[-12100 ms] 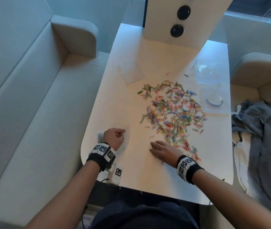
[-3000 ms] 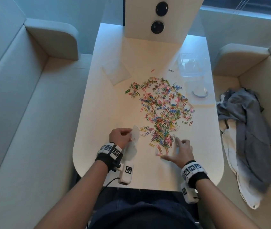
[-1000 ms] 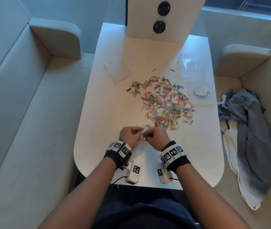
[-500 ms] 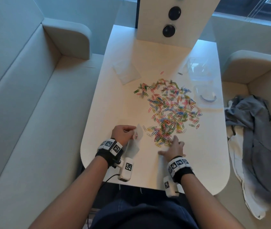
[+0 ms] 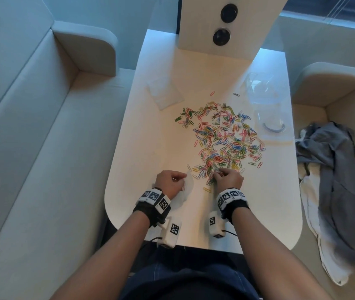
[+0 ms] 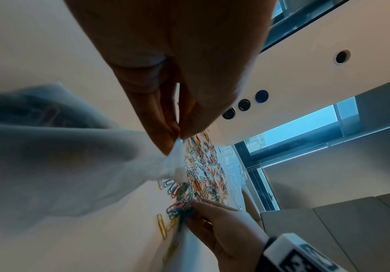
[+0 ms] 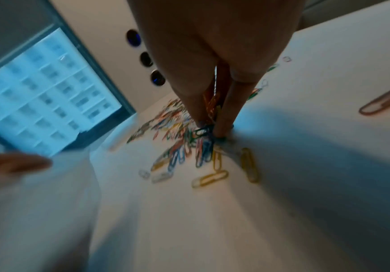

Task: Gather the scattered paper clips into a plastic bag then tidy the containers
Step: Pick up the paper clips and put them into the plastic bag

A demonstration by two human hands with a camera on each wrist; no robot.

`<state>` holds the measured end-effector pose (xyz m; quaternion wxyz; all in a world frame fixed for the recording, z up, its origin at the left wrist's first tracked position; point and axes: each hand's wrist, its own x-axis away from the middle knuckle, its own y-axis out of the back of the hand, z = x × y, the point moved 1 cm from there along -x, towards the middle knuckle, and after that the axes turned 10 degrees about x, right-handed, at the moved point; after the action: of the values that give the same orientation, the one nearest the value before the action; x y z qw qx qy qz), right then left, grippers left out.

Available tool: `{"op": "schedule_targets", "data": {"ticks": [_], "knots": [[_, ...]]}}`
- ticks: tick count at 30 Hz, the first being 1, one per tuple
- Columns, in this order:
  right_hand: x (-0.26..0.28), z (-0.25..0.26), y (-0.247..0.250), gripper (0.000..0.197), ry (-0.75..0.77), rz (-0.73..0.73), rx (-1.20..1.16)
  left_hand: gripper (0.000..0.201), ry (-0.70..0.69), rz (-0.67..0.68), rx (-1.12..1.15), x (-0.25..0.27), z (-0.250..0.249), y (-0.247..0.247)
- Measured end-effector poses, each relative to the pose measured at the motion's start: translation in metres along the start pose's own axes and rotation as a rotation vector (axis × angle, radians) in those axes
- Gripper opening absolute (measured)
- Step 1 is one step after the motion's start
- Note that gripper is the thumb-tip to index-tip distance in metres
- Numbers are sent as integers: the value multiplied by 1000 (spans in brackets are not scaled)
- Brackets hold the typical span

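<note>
Coloured paper clips point(image 5: 222, 137) lie scattered over the middle of the white table point(image 5: 142, 131). My left hand point(image 5: 170, 182) pinches the rim of a small clear plastic bag point(image 5: 186, 188) near the table's front edge; the left wrist view shows thumb and finger nipping the bag point(image 6: 72, 165) with a few clips inside. My right hand point(image 5: 227, 178) is at the near edge of the pile, its fingers curled round a bunch of clips point(image 6: 181, 208). The right wrist view shows fingertips point(image 7: 221, 128) closed on clips point(image 7: 200, 134) against the table.
A second flat plastic bag point(image 5: 164, 94) lies at the back left of the table. Clear plastic containers point(image 5: 261, 87) and a lid point(image 5: 274, 126) stand at the back right. Grey and white cloth point(image 5: 332, 169) lies on the right sofa. A white panel point(image 5: 226, 24) rises at the far end.
My right hand went from lying spread flat at the pile's near edge to gathering clips with curled fingers. One second ago it was at the bag's mouth. The left hand has kept holding the bag.
</note>
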<state>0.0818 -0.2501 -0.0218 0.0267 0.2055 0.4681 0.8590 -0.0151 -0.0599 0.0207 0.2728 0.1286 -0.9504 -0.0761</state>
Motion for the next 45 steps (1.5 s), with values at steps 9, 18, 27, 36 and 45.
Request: {"op": "schedule_targets", "data": {"ticks": [9, 18, 27, 36, 45], "knots": [[-3, -19, 35, 22, -304, 313, -870, 22, 1, -25, 47, -13, -11, -15], [22, 14, 44, 26, -179, 680, -1016, 22, -30, -23, 104, -24, -23, -38], [10, 31, 29, 33, 51, 549, -369, 22, -112, -2, 6, -25, -33, -52], [7, 48, 42, 9, 189, 421, -43, 19, -117, 48, 29, -28, -40, -47], [16, 69, 50, 19, 455, 504, 174, 20, -121, 20, 72, -28, -38, -29]]}}
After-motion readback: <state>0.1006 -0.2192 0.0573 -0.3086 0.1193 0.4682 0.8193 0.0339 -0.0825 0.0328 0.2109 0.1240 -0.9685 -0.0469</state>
